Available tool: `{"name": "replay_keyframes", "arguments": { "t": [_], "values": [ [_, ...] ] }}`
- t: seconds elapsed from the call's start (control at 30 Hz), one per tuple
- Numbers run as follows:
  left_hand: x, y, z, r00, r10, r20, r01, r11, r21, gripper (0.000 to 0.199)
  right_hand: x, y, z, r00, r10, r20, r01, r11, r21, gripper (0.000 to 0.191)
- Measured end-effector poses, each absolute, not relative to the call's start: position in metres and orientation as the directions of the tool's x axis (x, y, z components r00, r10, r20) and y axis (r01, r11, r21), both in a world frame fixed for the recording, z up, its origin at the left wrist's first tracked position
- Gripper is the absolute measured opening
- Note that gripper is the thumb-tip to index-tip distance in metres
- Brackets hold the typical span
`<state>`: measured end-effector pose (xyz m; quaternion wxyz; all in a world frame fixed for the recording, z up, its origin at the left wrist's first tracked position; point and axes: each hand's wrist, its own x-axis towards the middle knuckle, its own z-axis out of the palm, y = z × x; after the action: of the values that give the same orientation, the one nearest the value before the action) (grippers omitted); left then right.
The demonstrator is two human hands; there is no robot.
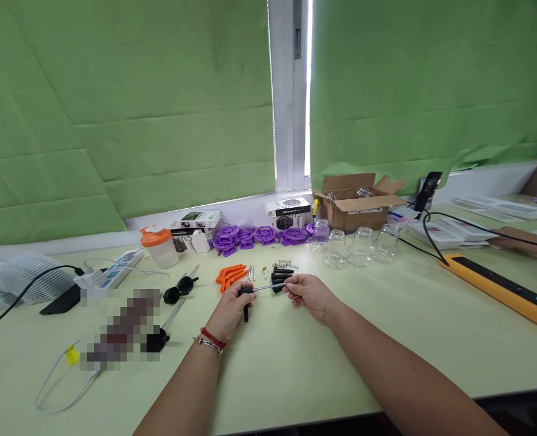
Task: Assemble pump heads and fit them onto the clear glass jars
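Note:
My left hand (227, 309) is closed round a black plastic part with a thin metal rod (268, 286) that points to the right. The fingertips of my right hand (311, 293) pinch the rod's far end; whether a small piece is between them I cannot tell. Just behind lie black cylindrical parts (283, 275), coil springs (285, 264), small brass-coloured bits (264, 270) and metal pins (250, 272). Orange plastic handles (231, 277) are beyond my left hand. To the left rest similar black parts with rods (177, 290), one (157, 340) nearer to me.
Purple plastic frames (265, 235), printed boxes (288, 215) and glass jars (336, 248) line the back, with an open carton (362, 206) behind. An orange-lidded bottle (158, 245), power strip (122, 268) and blurred item (123, 333) are left. A yellow-black bar (500, 290) and another person's arm (523, 239) are right.

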<state>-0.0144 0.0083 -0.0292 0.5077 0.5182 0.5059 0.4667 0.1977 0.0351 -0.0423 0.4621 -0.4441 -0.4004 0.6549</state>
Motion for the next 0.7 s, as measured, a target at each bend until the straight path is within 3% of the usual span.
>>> {"name": "replay_keyframes", "arguments": {
  "t": [0.7],
  "values": [
    [-0.0187,0.0099,-0.0324,0.064,0.997,-0.047,0.137,0.038,0.990,0.031,0.1966,0.0344,-0.0431,-0.174,0.972,-0.156,-0.207,-0.191,-0.960,0.020]
  ]
}}
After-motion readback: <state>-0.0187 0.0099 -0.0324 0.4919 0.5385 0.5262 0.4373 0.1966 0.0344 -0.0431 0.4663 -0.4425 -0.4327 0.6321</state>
